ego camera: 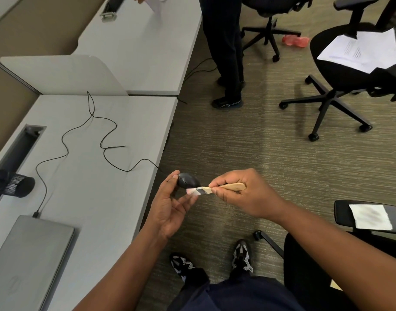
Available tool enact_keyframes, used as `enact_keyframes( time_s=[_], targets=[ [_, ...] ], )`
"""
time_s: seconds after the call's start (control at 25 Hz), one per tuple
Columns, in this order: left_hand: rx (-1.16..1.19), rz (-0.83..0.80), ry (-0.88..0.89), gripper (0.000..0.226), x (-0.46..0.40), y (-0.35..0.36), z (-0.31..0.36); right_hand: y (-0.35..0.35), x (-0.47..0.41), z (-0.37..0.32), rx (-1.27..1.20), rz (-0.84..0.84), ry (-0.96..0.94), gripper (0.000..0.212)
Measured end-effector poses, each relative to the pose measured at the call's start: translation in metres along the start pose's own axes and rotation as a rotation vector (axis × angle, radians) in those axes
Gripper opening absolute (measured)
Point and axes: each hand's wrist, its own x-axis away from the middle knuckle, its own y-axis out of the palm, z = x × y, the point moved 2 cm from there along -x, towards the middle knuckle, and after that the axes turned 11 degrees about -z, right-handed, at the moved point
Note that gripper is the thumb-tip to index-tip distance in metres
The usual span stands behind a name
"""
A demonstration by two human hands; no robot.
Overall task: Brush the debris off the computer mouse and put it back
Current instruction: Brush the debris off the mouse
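1. Right hand (242, 194): nearest item, out over the carpet past the desk's right edge. Fingers and thumb pinch a wooden-handled brush (224, 188) near its ferrule; pale bristles point left and touch the mouse.
2. Left hand (170, 205): palm up, just beyond the desk's right edge. Thumb and fingertips curl round the computer mouse (188, 180) and hold it in the air.
3. Computer mouse: dark, rounded, off the desk. Its cable (107, 142) snakes back across the desk (91, 198) toward the far left.
4. Closed laptop (31, 254): near-left corner of the desk.
5. Step in hand, by judgement: brushing, bristles on the shell's near end.
6. Next move calls for: short strokes away from the holding fingers, turning the mouse to reach other faces, then setting it down on the desk with cable slack.
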Motion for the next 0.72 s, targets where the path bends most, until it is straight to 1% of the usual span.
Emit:
enact_keyframes(
  time_s=[0.08,0.2,0.32,0.36,0.44,0.48,0.56,0.6,0.72],
  targets=[
    [0.015,-0.010,0.001,0.052,0.001,0.001,0.001,0.000,0.002,0.002,0.031,0.001,0.006,0.010],
    [0.047,-0.031,0.002,0.052,0.002,0.002,0.004,-0.001,0.005,0.005,0.003,0.044,0.029,0.010],
    [0.043,-0.050,0.010,0.042,0.002,0.000,0.005,-0.008,0.005,0.007,-0.022,0.189,0.076,0.011],
    [0.039,-0.052,0.012,0.041,0.001,-0.001,0.005,-0.012,0.005,0.007,-0.063,0.243,0.089,0.010],
    [0.048,-0.063,0.001,0.043,-0.001,-0.003,0.003,-0.016,0.002,0.005,-0.232,0.305,0.108,0.005],
    [0.054,-0.072,-0.011,0.044,-0.002,-0.003,0.003,-0.017,0.001,0.003,-0.333,0.313,0.117,0.010],
    [0.052,-0.091,-0.035,0.048,-0.003,-0.003,0.002,-0.018,-0.001,0.001,-0.495,0.287,0.134,0.019],
    [0.048,-0.097,-0.041,0.050,-0.004,-0.002,0.002,-0.018,-0.002,0.000,-0.530,0.255,0.138,0.020],
    [0.048,-0.104,-0.041,0.048,-0.004,0.000,0.003,-0.015,-0.003,0.001,-0.523,0.101,0.137,0.015]
  ],
)
